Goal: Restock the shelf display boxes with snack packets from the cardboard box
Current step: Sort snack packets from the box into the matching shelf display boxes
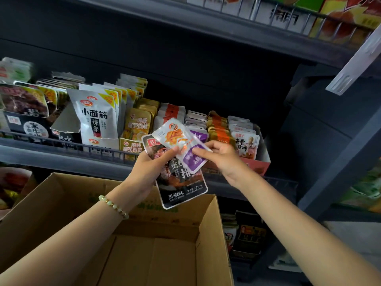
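Both hands are up in the middle of the frame, right in front of the shelf (61,154). The left hand (153,169) grips a big black packet (183,191), fingers curled behind it and thumb pressed on the front. The same thumb also pins a small white packet (172,134) with orange print against the black one. There's a bead bracelet (113,206) on that wrist.

The right hand (218,156) pinches a small purple packet (194,162) between thumb and fingers. The purple one lies over the black packet and tucks partly under the white one, so all three overlap in a little fan.

Just behind the hands, centre-right, sits a red display box (256,166) on the shelf, with several rows of small packets standing upright in it: white-and-orange, purple, yellow-orange and white with a picture on the front. Left of it is a yellow display box (132,148) with matching yellow packets, then tall white bags (94,118), then darker packs at the left edge of the frame.

The cardboard box (61,203) fills the bottom of the frame under the forearms. Its top is open, the flaps are up and the plain brown floor shows. The black packet's lower edge hangs just over its far rim.

Another shelf (206,27) runs across the top, with more goods at the upper right.
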`<state>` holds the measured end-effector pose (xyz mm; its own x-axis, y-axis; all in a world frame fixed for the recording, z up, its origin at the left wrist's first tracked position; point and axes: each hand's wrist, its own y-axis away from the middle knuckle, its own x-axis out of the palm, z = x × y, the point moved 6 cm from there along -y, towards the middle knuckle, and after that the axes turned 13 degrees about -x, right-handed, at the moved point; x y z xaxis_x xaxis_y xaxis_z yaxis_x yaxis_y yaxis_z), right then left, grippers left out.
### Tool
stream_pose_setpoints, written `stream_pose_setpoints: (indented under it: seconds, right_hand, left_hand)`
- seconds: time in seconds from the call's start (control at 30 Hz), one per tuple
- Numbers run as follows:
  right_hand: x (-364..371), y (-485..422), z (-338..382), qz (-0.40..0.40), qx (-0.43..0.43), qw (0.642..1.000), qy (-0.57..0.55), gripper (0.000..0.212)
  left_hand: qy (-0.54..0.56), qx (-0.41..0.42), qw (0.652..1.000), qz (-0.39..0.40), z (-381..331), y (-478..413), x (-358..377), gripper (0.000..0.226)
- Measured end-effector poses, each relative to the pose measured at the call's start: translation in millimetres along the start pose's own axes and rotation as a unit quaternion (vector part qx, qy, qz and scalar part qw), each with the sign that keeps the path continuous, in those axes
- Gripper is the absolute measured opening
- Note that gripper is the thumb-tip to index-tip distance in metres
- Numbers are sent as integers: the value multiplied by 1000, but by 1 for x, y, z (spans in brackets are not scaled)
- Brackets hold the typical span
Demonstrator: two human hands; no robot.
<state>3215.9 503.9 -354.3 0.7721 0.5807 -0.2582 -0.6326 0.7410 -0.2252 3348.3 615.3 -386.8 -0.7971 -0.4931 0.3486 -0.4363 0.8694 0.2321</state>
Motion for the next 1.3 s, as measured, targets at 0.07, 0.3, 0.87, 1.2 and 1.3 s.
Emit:
stream_pose_setpoints:
  seconds: [0.07, 0.3, 0.87, 1.2, 1.3]
  right_hand:
    - [-11, -7, 3, -37, 9, 998, -48, 17]
    - [-58, -39, 59, -72, -161, 969, 172, 16]
    - [22, -91, 31, 219, -122, 866, 433, 39]
    - [24, -88, 24, 205, -123, 865, 441, 40]
    - [28, -71, 57, 128, -216, 890, 380, 26]
  left_hand:
    - [-9, -11, 1000, -10, -2, -3, -8, 24]
    - [-53, -27, 996, -71, -4, -17, -46, 19]
    - [-54, -31, 996, -68, -6, -24, -56, 15]
    - [-29, -44, 996, -67, -4, -12, -52, 18]
    - [-2, -11, 997, -72, -18, -5, -58, 16]
